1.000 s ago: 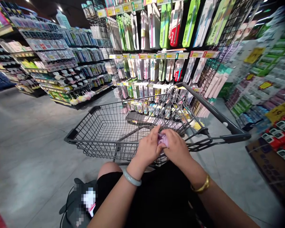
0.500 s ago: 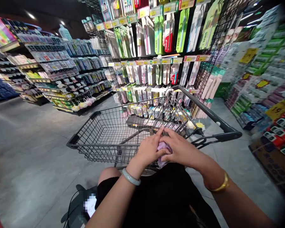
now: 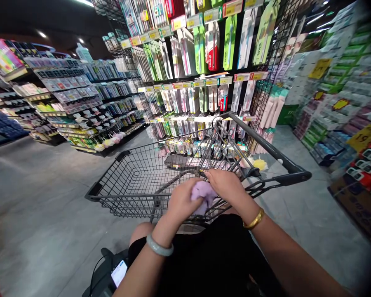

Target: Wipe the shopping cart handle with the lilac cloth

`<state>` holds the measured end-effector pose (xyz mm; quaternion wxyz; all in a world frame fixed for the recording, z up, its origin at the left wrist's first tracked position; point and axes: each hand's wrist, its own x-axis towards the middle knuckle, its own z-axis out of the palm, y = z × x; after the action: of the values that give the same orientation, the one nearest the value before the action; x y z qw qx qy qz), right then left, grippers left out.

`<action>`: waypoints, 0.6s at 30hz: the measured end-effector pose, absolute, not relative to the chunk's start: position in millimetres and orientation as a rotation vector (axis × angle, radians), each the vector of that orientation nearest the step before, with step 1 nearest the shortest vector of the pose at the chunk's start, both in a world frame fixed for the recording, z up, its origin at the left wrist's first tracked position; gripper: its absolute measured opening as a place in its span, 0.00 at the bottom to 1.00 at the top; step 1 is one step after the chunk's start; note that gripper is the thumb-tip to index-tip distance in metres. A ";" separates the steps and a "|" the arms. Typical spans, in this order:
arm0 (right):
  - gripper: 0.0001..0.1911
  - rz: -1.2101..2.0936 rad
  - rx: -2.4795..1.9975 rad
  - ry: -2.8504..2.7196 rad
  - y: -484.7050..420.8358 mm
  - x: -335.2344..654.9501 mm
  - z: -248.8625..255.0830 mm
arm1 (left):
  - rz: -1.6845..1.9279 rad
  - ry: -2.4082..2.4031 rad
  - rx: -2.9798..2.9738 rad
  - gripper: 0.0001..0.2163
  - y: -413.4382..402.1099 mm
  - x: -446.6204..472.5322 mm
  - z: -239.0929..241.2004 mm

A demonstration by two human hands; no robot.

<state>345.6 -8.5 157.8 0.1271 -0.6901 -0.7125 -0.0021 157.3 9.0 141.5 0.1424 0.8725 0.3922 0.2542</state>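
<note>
A crumpled light-purple cloth is bunched between my hands, above my lap and beside the cart. My left hand is closed on its left side, with the thumb across the front. At its upper right, my right hand touches or nearly touches the cloth; its fingers point left and are partly hidden, so I cannot tell how they are closed. Just beyond my hands stands a dark wire shopping cart, its basket to the left and its push handle to the right.
A wire rack of packaged toothbrushes stands behind the cart. More stocked shelves line the left. Stacked packs and a cardboard box are at the right. A phone lies on a dark bag at lower left.
My hands have drawn apart from being clasped over the cloth, so more of it shows. My left hand moved slightly left with it. The view shifted a little.
</note>
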 end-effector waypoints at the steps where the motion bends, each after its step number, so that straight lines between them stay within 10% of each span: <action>1: 0.27 -0.032 -2.024 -2.055 -9.3 345.8 157.1 | 0.796 1.252 2.429 0.22 11.1 154.3 142.7; 18: 0.22 -0.083 -2.013 -2.158 -5.4 342.7 151.2 | 1.228 1.194 2.374 0.22 12.1 141.5 137.9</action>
<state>342.7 -5.4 151.2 0.0946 -0.6787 -0.7278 -0.0279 141.5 12.1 137.9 0.1071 0.8063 0.4055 0.4171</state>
